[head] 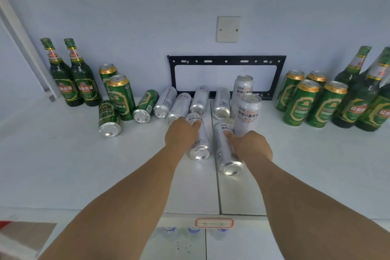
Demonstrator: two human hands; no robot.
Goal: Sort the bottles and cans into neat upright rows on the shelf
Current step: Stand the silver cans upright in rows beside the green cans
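A glossy white shelf top (pixel 63 164), split by a dark seam running near to far, is backed by a pale blue wall (pixel 147 17). A blank white cover plate (pixel 228 29) and a black metal bracket frame (pixel 226 60) are fixed to that wall.

The left hand (pixel 182 133) is curled around a lying silver aluminium can (pixel 200 143). The right hand (pixel 251 145) is wrapped round a second lying silver can (pixel 224 154) just to the right.

More silver cans (pixel 181 103) lie at the far centre, with two standing silver cans (pixel 249 114) beside them. Upright green glass bottles (pixel 72 82) and green cans (pixel 121 97) are seen far left. Further green cans (pixel 312 103) and bottles (pixel 358 99) stand far right.
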